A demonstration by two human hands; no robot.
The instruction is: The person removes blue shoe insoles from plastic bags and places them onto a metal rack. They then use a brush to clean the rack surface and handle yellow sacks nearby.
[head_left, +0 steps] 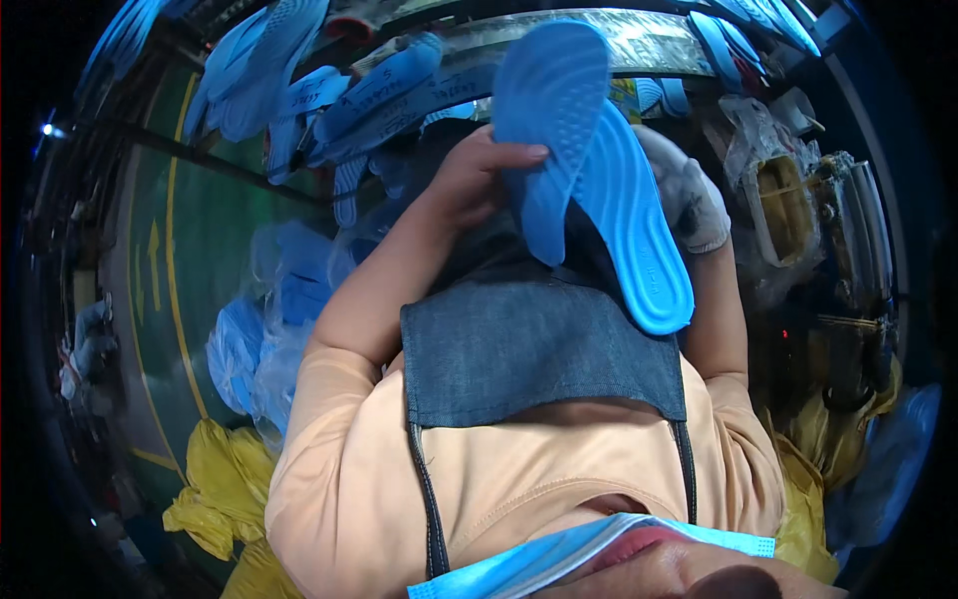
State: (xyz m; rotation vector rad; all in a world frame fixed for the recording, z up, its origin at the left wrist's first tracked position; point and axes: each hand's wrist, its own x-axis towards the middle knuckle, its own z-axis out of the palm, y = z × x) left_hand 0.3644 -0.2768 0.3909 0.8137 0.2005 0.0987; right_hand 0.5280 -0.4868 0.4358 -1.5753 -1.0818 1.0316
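Note:
My bare left hand [477,182] grips a blue insole [552,100], thumb on its face and the other fingers hidden behind. Bumps texture the middle of this insole, and its wide end points up and away from me. A second blue insole [642,235] hangs partly behind the first, with curved ridges along it and its heel toward me. At its right edge is my right hand [694,190], in a white glove with dark patches. The gloved fingers are bent around that edge, partly hidden behind it. Both insoles are held up in front of my dark apron [539,349].
More blue insoles [379,95] lie along a rack at the far left, some with handwriting. Others [723,45] sit at the far right, beyond a shiny metal bar [649,45]. Clear plastic bags [289,290] and yellow bags [225,479] are at the left. An open container [785,205] stands right.

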